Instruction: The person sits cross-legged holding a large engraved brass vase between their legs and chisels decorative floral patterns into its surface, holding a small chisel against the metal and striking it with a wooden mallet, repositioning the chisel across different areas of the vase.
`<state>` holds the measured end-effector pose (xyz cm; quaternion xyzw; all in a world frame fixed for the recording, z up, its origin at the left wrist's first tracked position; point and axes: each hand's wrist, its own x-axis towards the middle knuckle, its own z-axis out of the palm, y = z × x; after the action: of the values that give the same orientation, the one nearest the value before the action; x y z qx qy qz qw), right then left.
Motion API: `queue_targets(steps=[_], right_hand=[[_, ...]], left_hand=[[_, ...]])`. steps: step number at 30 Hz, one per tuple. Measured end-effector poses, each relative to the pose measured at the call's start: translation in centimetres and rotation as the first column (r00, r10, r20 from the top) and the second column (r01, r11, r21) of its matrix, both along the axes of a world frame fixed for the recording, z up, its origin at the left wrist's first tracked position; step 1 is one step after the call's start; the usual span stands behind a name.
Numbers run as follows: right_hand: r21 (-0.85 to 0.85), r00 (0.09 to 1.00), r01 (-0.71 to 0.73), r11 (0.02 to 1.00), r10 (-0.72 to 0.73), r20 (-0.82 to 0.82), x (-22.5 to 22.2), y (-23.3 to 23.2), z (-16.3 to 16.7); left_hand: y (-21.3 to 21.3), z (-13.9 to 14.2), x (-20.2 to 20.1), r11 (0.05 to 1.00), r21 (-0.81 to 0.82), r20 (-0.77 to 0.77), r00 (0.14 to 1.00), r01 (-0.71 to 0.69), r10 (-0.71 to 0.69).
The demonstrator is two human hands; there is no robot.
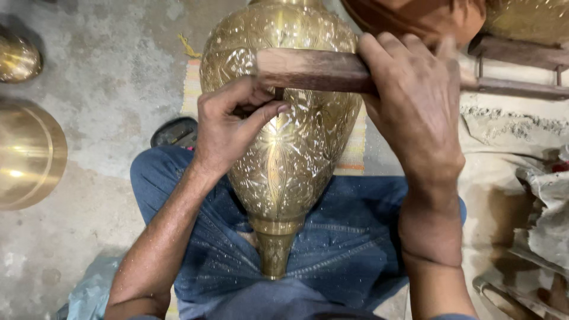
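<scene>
The engraved brass vase (284,136) lies across my lap, steadied there. My left hand (228,127) pinches a small chisel (278,93) against it; my right hand (415,101) grips a wooden mallet (314,70) just above.

Bare forearms, blue jeans (355,237) flecked with metal dust, no sleeves

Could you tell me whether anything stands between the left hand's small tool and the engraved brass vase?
Nothing visible does: the left hand pinches the small tool right at the brass vase.
</scene>
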<state>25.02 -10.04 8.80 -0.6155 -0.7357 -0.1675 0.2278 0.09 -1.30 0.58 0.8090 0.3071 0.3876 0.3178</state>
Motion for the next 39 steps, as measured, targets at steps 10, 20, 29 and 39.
queue_targets(steps=[10,20,29,39], right_hand=[[-0.236,0.931,-0.005,0.972,-0.081,-0.356,-0.2,0.3,0.2],[-0.010,0.998,0.021,1.000,-0.020,0.063,0.3,-0.1,-0.5],[-0.057,1.000,0.008,0.998,-0.006,0.022,0.8,0.3,-1.7],[-0.044,0.996,0.059,0.997,-0.056,0.073,1.0,0.1,-0.6]], left_hand=[[-0.2,0.1,0.0,0.998,-0.022,0.134,0.989,0.060,-0.056],[-0.8,0.3,-0.1,0.999,0.003,0.125,0.991,0.047,-0.048],[-0.6,-0.1,0.1,0.997,-0.048,0.196,0.979,0.059,-0.048],[-0.2,0.4,0.4,0.992,-0.126,0.129,0.992,0.026,-0.010]])
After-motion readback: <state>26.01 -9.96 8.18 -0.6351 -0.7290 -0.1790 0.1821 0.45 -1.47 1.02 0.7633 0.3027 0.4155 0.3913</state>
